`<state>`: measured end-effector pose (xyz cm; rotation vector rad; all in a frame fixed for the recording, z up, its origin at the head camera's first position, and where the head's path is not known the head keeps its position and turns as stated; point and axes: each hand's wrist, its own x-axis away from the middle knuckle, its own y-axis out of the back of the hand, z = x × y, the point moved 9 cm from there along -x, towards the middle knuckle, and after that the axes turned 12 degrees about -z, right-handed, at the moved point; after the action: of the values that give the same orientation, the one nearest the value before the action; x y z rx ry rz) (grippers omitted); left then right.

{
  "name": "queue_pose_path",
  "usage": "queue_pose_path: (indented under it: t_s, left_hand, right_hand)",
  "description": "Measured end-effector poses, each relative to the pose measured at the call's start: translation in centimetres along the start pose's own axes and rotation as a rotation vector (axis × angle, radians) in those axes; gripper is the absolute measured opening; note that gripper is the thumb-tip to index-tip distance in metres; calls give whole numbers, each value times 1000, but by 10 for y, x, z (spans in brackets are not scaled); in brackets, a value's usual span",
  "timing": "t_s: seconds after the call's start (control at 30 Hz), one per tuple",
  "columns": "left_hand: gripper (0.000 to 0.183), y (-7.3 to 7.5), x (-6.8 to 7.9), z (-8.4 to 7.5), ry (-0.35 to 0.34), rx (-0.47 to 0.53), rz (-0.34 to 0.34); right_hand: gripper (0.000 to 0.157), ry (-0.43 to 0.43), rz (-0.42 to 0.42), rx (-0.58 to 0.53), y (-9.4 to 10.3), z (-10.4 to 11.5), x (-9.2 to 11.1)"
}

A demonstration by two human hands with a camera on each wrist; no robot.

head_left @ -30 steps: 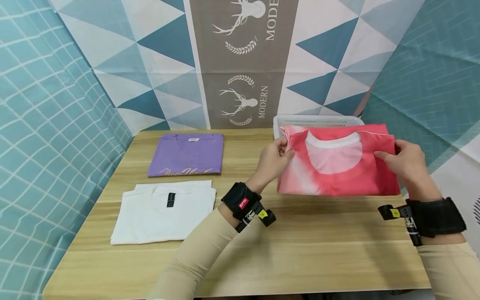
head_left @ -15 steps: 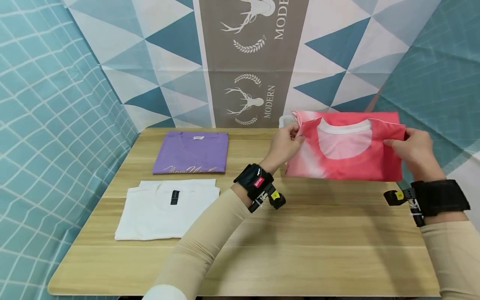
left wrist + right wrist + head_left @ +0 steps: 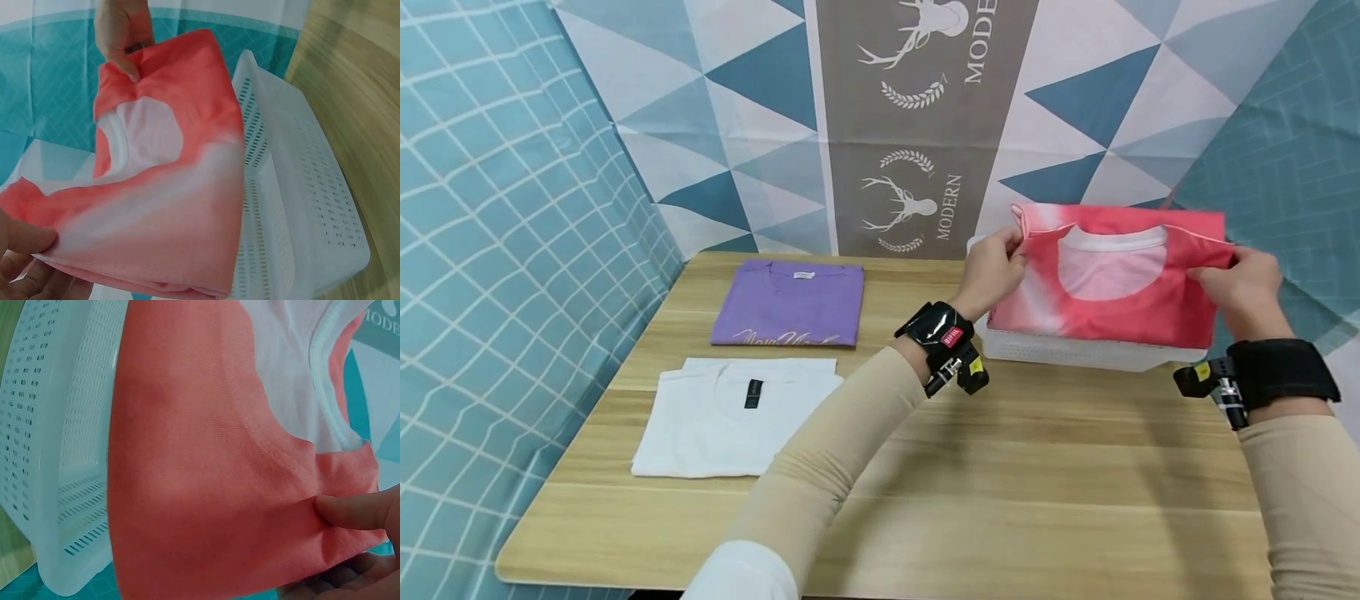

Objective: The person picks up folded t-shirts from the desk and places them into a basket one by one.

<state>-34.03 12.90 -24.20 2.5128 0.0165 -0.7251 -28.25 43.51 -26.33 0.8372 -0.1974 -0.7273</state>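
Observation:
A folded red, pink and white T-shirt (image 3: 1120,287) with a white collar is held up at the back right, over a white perforated basket (image 3: 1075,350). My left hand (image 3: 992,271) pinches its left shoulder edge, thumb in front and fingers behind. At the opposite edge, my right hand (image 3: 1243,287) pinches the other shoulder the same way. In the left wrist view the shirt hangs beside and above the open basket (image 3: 281,162), partly covering it. The right wrist view shows the thumb pressing the red cloth (image 3: 206,487), with the basket wall (image 3: 50,437) close by.
A folded purple T-shirt (image 3: 797,300) lies at the table's back left. In front of it is a folded white T-shirt (image 3: 715,425) with a black label. The wooden table (image 3: 1000,500) meets a patterned cloth backdrop (image 3: 760,108) behind and a blue checked cloth (image 3: 490,250) on the left.
Both hands have raised the folded shirt and carried it farther back. The basket's front wall now shows beneath the shirt. The view has shifted slightly; the purple and white shirts lie unchanged.

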Motion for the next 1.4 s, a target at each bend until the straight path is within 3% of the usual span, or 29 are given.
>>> queue_pose_path:
  t_s: [0.47, 0.87, 0.97, 1.17, 1.4]
  left_hand:
    - [11, -15, -12, 28, 45, -15, -92]
    - [20, -42, 4, 61, 81, -54, -120]
    - [17, -48, 9, 68, 94, -56, -119]
    - [10, -59, 15, 70, 53, -95, -123]
    - [10, -67, 22, 75, 32, -97, -106]
  right_hand:
    - [56, 1, -71, -74, -26, -2, -15]
    - [49, 8, -167, -56, -52, -26, -25]
    - [48, -8, -154, -66, -59, -34, -24]
    - [46, 7, -158, -69, -63, -45, -24]
    - [49, -13, -105, -47, -70, -56, -24]
